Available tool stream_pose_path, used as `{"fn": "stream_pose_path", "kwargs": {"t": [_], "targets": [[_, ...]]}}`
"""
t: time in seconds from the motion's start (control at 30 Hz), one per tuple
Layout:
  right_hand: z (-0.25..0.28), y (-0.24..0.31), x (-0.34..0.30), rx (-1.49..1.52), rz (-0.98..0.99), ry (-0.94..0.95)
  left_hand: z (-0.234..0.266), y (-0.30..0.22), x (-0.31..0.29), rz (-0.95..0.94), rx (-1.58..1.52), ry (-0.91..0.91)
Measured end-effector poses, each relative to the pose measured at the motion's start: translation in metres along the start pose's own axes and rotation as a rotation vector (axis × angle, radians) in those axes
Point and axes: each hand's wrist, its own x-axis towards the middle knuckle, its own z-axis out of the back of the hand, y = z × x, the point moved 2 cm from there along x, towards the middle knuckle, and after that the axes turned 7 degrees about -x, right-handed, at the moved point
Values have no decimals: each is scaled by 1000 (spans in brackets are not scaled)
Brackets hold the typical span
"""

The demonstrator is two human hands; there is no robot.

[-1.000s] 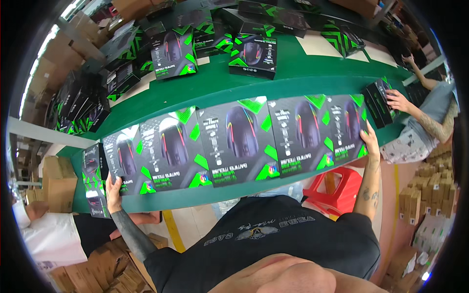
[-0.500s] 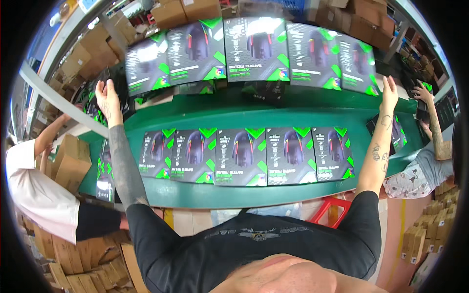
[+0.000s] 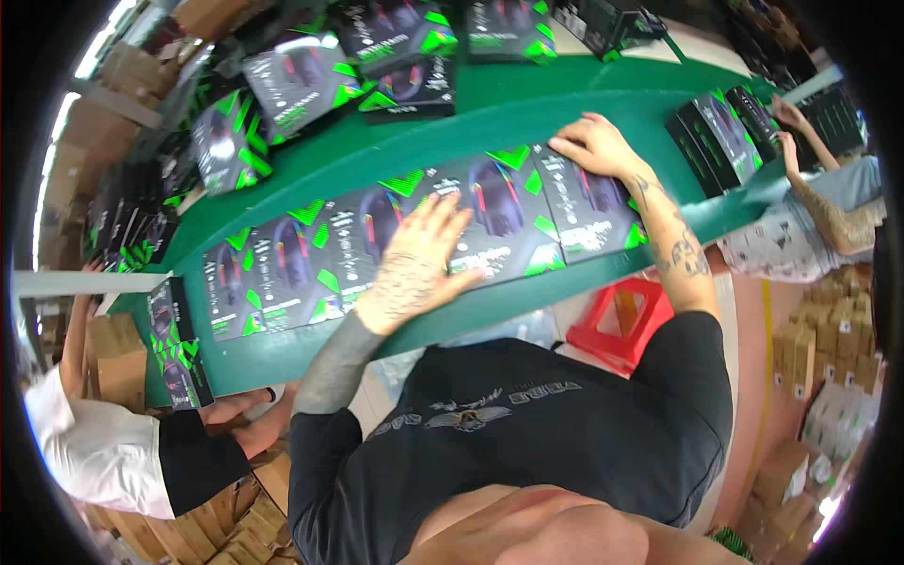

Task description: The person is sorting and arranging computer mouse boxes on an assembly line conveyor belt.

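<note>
A row of several black-and-green gaming mouse boxes lies side by side on the green table (image 3: 490,111) in front of me. My left hand (image 3: 419,256) lies with spread fingers across the middle mouse box (image 3: 372,221) and the neighbouring mouse box (image 3: 499,221) to its right. At the right end of the row, my right hand (image 3: 598,149) rests on the far edge of the last mouse box (image 3: 598,221). Its fingers are stretched out and partly bent over that edge; its forearm covers part of the box.
Other mouse boxes (image 3: 306,80) lie loosely along the far side, some tilted or overlapping. Boxes stand in a group (image 3: 716,141) at the right, beside a co-worker's hands (image 3: 789,118). Another person (image 3: 104,433) is at the left. A red stool (image 3: 621,325) stands below the table.
My hands have left the ends of the raised far row and come down onto the near row. The far boxes now lie apart and uneven. My view has turned.
</note>
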Motion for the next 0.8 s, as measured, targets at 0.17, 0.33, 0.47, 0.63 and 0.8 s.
{"fn": "stream_pose_path", "kwargs": {"t": [0.17,0.33,0.47,0.63,0.8], "targets": [[16,6,34,311,-15,-242,-10,-11,6,43,177,12],[38,19,53,450,-305,-525,14,0,9,54,281,-88],[53,40,71,38,-27,-487,26,-24,27,-30,200,-174],[51,19,90,-45,23,-391,3,-48,58,-126,99,-155],[48,29,77,-41,111,-272,-14,-37,49,-54,369,-7]]}}
